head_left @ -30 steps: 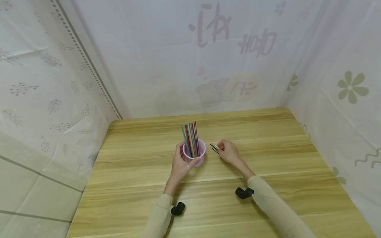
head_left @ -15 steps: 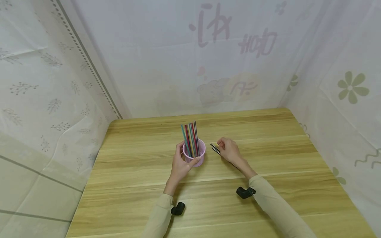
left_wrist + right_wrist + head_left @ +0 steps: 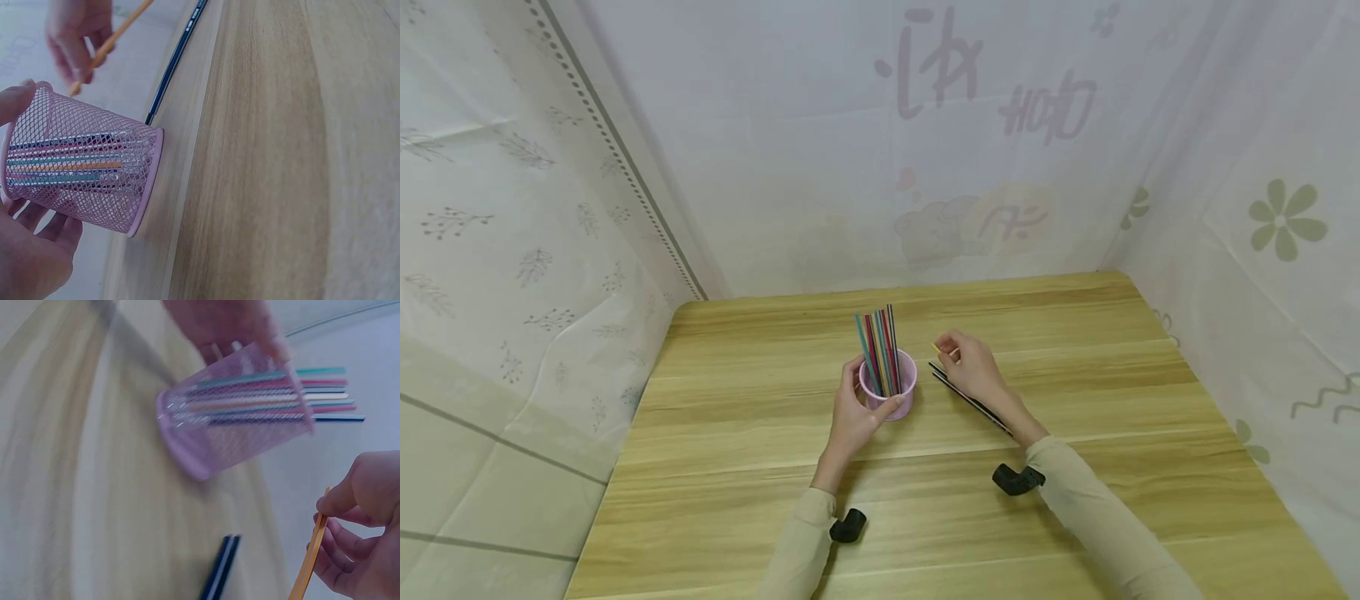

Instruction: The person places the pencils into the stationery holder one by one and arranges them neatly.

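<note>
My left hand (image 3: 855,421) grips the pink mesh pen cup (image 3: 69,122), thumb on the near side and fingers round the far side. Several coloured pencils (image 3: 880,342) stand in the cup, leaning slightly left, in teal, red, yellow and dark blue. My right hand (image 3: 976,367) is to the right of the cup and pinches a yellow-orange pencil (image 3: 307,562) between thumb and fingers, raised above the table. Under that hand, two dark pencils (image 3: 973,406) lie side by side on the wood; in the left wrist view one dark pencil (image 3: 178,59) shows white lettering.
The wood-grain table (image 3: 737,467) has its far edge against a printed white curtain (image 3: 805,167), with more curtain at both sides. A black wrist mount (image 3: 848,526) sits on the left sleeve and another black mount (image 3: 1017,479) on the right.
My right hand has lifted the yellow-orange pencil off the table and moved slightly up and away, uncovering the two dark pencils. The left hand and the cup stay in place.
</note>
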The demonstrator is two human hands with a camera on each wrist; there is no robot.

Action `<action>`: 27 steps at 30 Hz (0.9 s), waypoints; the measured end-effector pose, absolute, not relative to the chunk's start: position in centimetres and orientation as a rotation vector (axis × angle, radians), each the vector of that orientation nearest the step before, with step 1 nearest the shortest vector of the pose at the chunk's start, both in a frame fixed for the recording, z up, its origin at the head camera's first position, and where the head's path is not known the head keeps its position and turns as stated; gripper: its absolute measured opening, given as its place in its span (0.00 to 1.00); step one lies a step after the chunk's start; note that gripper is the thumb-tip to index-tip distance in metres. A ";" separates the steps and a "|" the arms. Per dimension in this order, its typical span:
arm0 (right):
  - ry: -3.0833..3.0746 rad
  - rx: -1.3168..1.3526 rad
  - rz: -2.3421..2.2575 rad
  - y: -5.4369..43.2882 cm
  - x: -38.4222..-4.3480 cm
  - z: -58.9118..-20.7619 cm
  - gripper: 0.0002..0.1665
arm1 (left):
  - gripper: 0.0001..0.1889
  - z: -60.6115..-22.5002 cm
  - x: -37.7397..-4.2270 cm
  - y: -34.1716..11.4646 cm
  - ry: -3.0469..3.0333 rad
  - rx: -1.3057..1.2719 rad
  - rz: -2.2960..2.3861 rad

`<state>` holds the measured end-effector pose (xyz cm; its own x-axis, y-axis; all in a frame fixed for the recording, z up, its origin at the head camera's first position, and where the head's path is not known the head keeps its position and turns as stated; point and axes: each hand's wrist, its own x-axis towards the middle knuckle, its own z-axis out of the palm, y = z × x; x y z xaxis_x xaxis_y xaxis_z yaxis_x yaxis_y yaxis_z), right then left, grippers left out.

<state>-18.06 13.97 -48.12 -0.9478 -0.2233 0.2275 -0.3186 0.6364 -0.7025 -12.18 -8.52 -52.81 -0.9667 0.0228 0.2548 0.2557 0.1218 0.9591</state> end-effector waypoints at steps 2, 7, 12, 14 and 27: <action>-2.707 0.464 1.230 13.6 -18.1 -47.4 0.10 | 0.46 -52.7 -12.1 -8.5 -2.206 -0.272 -1.960; -2.631 0.480 1.349 12.7 -18.1 -45.0 0.10 | 0.47 -52.7 -12.2 -8.5 -2.162 -0.276 -1.986; -2.563 0.461 1.424 11.9 -17.7 -43.0 0.10 | 0.47 -52.7 -12.2 -8.4 -2.164 -0.291 -1.974; -2.535 0.464 1.439 11.6 -17.5 -42.4 0.10 | 0.46 -52.7 -12.2 -8.4 -2.183 -0.286 -1.963; -2.281 0.496 1.584 9.5 -18.1 -37.5 0.12 | 0.47 -53.0 -12.3 -8.5 -2.226 -0.264 -1.944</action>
<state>-18.10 9.54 -37.55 -0.8887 -0.1002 0.4475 -0.4543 0.3255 -0.8293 -12.32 -8.52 -52.99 -0.9692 0.0190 0.2456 0.2459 0.1325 0.9602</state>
